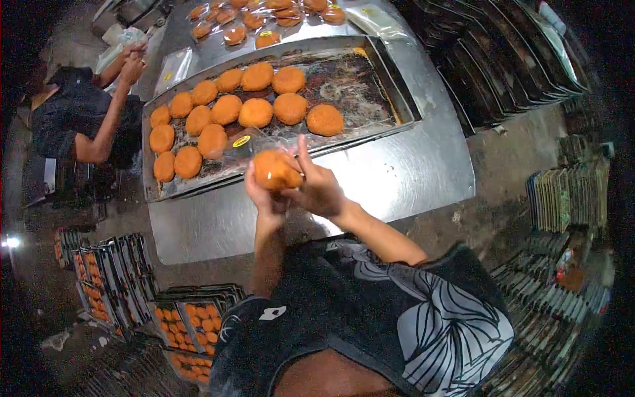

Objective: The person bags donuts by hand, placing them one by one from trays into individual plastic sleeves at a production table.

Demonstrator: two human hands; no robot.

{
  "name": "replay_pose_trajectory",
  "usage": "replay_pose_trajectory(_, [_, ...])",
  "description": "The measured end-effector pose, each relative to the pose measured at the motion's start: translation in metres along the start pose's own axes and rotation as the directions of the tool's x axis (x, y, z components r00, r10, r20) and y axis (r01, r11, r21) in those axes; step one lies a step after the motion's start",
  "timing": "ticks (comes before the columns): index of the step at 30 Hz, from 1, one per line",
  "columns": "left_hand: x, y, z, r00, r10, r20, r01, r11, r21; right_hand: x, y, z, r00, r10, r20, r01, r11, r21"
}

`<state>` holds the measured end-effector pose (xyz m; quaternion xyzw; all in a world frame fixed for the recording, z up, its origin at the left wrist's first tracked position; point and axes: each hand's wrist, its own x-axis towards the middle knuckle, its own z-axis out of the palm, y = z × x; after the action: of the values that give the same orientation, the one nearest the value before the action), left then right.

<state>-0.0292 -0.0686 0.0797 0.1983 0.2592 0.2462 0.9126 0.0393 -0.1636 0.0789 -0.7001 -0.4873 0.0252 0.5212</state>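
Observation:
In front of my chest, just past the near edge of the tray, a round orange-brown bun (274, 170) in a clear plastic bag is between my hands. My left hand (262, 194) is closed round the bun's left side and underside. Against its right side is my right hand (320, 186), one finger raised and the others closed at the bag; they are partly blurred. Part of the clear bag with a yellow label (242, 141) stretches left over the tray. Several unwrapped buns (255, 113) lie in rows on the dark metal tray (357, 99).
A steel table (423, 165) carries the tray. Bagged buns (268, 38) are heaped at its far end, near a stack of clear bags (177, 66). A co-worker (86, 112) stands at the left. Racks of trays (188, 317) with buns stand lower left; stacked trays (509, 53) fill the right.

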Motion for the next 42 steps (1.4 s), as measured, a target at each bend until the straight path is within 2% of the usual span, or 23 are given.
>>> replay_pose_trajectory(6, [-0.004,-0.005,-0.018,0.987,0.159,-0.026,-0.158,0.987,0.017,-0.001,-0.004,0.02,1.0,-0.009,-0.014,0.008,0.999,-0.054])
replay_pose_trajectory(8, [-0.016,0.0,-0.024,1.0,-0.011,-0.026,0.012,0.999,0.031,-0.017,0.014,0.032,0.998,0.038,-0.048,-0.024,0.965,0.263])
replay_pose_trajectory(10, [-0.011,-0.016,-0.05,0.976,-0.04,0.215,0.071,0.988,-0.139,-0.015,0.006,0.022,0.995,0.08,-0.065,-0.061,0.963,0.261])
replay_pose_trajectory(13, [-0.01,-0.049,-0.081,0.961,-0.223,0.166,0.246,0.96,-0.133,-0.012,0.003,-0.001,0.948,0.318,0.011,-0.315,0.942,-0.114])
replay_pose_trajectory(14, [-0.009,-0.065,-0.097,0.98,0.051,0.193,-0.111,0.943,0.314,-0.014,0.018,-0.006,0.958,0.258,0.128,-0.261,0.965,0.004])
replay_pose_trajectory(16, [-0.033,-0.051,-0.059,0.991,-0.124,-0.046,0.13,0.849,0.513,0.0,0.049,-0.024,0.872,0.361,0.331,-0.387,0.922,0.012])
replay_pose_trajectory(18, [-0.01,-0.072,-0.106,0.925,-0.317,0.207,-0.112,0.293,0.95,0.052,0.07,-0.039,0.994,0.103,-0.038,-0.104,0.995,-0.004])
replay_pose_trajectory(19, [-0.005,-0.086,-0.113,0.926,-0.361,0.112,-0.162,-0.111,0.98,0.089,0.062,-0.052,0.98,0.149,-0.131,-0.173,0.965,-0.198])
replay_pose_trajectory(20, [0.004,-0.099,-0.128,0.922,-0.368,0.12,-0.173,-0.113,0.978,0.12,0.055,-0.057,0.951,0.19,-0.245,-0.208,0.977,-0.05])
replay_pose_trajectory(22, [0.011,-0.115,-0.139,0.786,-0.073,0.613,-0.6,-0.328,0.73,0.136,0.045,-0.053,0.95,0.018,-0.31,-0.024,1.0,-0.017])
replay_pose_trajectory(23, [0.018,-0.11,-0.133,0.59,-0.159,0.791,-0.794,-0.29,0.534,0.123,0.044,-0.046,0.948,-0.176,-0.265,0.166,0.984,-0.058])
replay_pose_trajectory(24, [0.026,-0.108,-0.138,0.582,-0.168,0.795,-0.8,-0.295,0.523,0.108,0.045,-0.038,0.905,-0.369,-0.212,0.357,0.93,-0.094])
replay_pose_trajectory(25, [0.038,-0.107,-0.148,0.575,-0.267,0.774,-0.817,-0.248,0.521,0.062,0.054,-0.036,0.986,0.032,0.163,-0.024,0.998,-0.053])
replay_pose_trajectory(26, [0.044,-0.11,-0.154,0.565,-0.36,0.742,-0.824,-0.195,0.532,0.014,0.052,-0.033,0.938,0.215,0.272,-0.252,0.962,0.109])
replay_pose_trajectory(27, [0.035,-0.108,-0.143,0.708,-0.312,0.634,-0.679,-0.053,0.732,-0.036,0.06,-0.03,0.713,0.506,0.485,-0.553,0.831,-0.055])
replay_pose_trajectory(29, [0.033,-0.107,-0.137,0.659,-0.334,0.674,-0.75,-0.222,0.623,-0.125,0.087,-0.026,0.718,0.237,0.654,-0.435,0.887,0.156])
replay_pose_trajectory(30, [0.029,-0.107,-0.128,0.609,-0.325,0.723,-0.789,-0.344,0.509,-0.139,0.08,-0.03,0.61,0.324,0.723,-0.631,0.751,0.195])
replay_pose_trajectory(32, [0.036,-0.11,-0.133,0.633,-0.363,0.684,-0.773,-0.343,0.534,-0.143,0.077,-0.032,0.585,0.389,0.711,-0.575,0.818,0.026])
replay_pose_trajectory(34, [0.041,-0.106,-0.121,0.752,-0.551,0.362,-0.603,-0.352,0.716,-0.147,0.085,-0.028,0.697,0.354,0.624,-0.501,0.863,0.07])
replay_pose_trajectory(35, [0.029,-0.107,-0.12,0.633,-0.427,0.646,-0.764,-0.483,0.429,-0.149,0.09,-0.03,0.749,0.297,0.592,-0.328,0.943,-0.059])
replay_pose_trajectory(38, [0.018,-0.104,-0.108,0.598,-0.448,0.665,-0.765,-0.567,0.305,-0.15,0.097,-0.038,0.653,0.333,0.68,-0.486,0.873,0.039])
replay_pose_trajectory(40, [0.03,-0.096,-0.105,0.686,-0.502,0.526,-0.728,-0.473,0.497,-0.157,0.094,-0.038,0.656,0.34,0.673,-0.597,0.78,0.188])
replay_pose_trajectory(42, [0.037,-0.089,-0.104,0.703,-0.421,0.573,-0.646,-0.041,0.762,-0.159,0.095,-0.036,0.743,0.279,0.608,-0.451,0.88,0.147])
